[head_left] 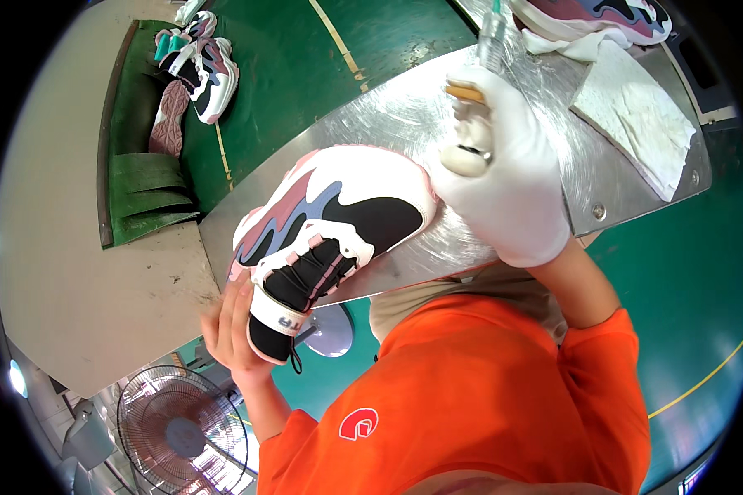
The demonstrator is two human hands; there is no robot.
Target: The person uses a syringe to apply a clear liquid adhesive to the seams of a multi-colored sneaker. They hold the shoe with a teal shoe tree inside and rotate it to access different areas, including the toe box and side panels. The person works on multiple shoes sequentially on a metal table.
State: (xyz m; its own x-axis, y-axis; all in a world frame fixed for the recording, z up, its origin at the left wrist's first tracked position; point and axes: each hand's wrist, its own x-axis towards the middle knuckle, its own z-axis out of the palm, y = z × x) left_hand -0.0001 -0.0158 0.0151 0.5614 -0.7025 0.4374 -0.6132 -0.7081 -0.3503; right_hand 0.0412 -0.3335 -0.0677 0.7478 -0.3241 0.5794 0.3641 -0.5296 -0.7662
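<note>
A white sneaker [371, 177] with pink, mauve, blue and black panels lies on its side on the metal tabletop [371, 107], its toe toward my right hand. My bare left hand [233, 330] is closed around its heel and collar, where a black pull loop hangs. Black laces and a white strap face me. In a white glove, my right hand [504, 161] is closed around a clear syringe [492, 40] with a green tip, which points away from me. An orange-tan fingertip shows at the glove's upper edge. The glove is beside the sneaker's toe; the syringe's lower part is hidden.
Another sneaker [611, 18] rests at the far right, beside a white cloth pad [631, 111]. On the left, a green slotted rack [144, 181] and more sneakers [215, 78] stand along a beige board [66, 206]. A fan [182, 433] is at lower left.
</note>
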